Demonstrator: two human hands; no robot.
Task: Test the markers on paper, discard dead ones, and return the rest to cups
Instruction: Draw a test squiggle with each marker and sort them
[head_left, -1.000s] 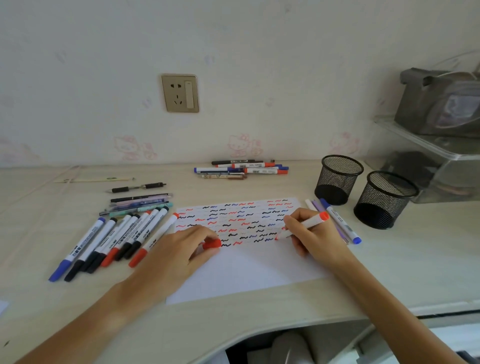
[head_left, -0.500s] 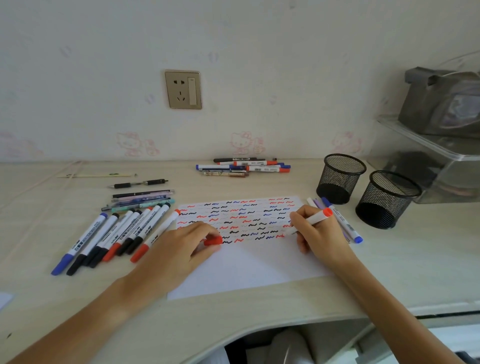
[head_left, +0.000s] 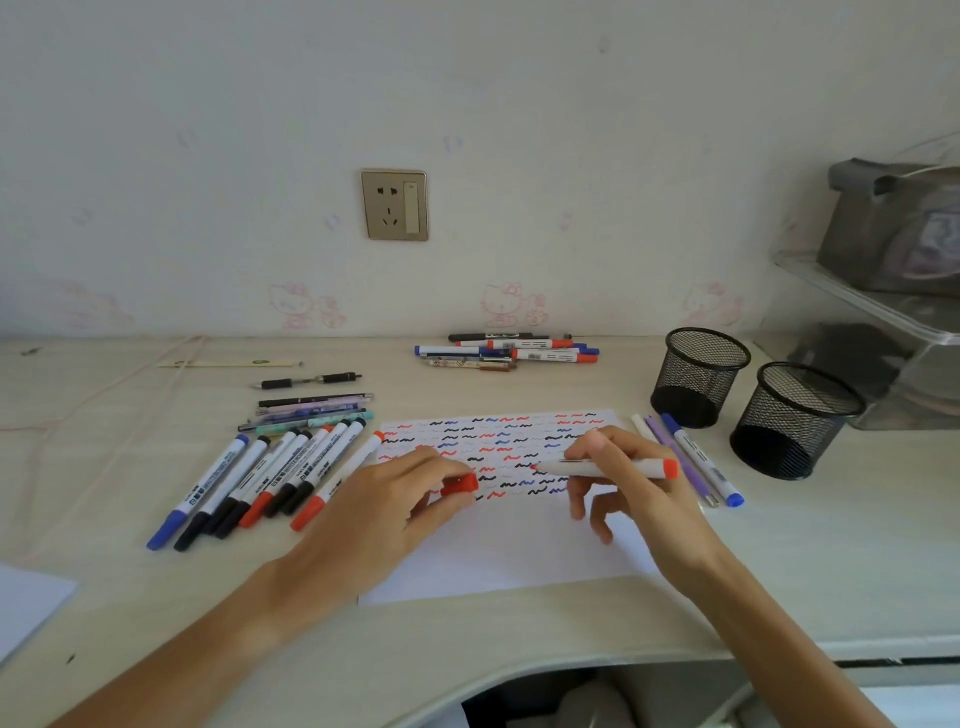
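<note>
While left hand (head_left: 384, 504) pinches red cap (head_left: 460, 485), right hand (head_left: 631, 478) holds marker (head_left: 608, 468).

Person, two bare forearms and hands: left hand (head_left: 379, 512), right hand (head_left: 631, 480). Slender fingers, short nails. Forearms uncovered to the frame edge; wrists and fingers unadorned.

the print on the marker barrels (head_left: 291, 470) is too small and blurred to read; no other lettering shows.
</note>
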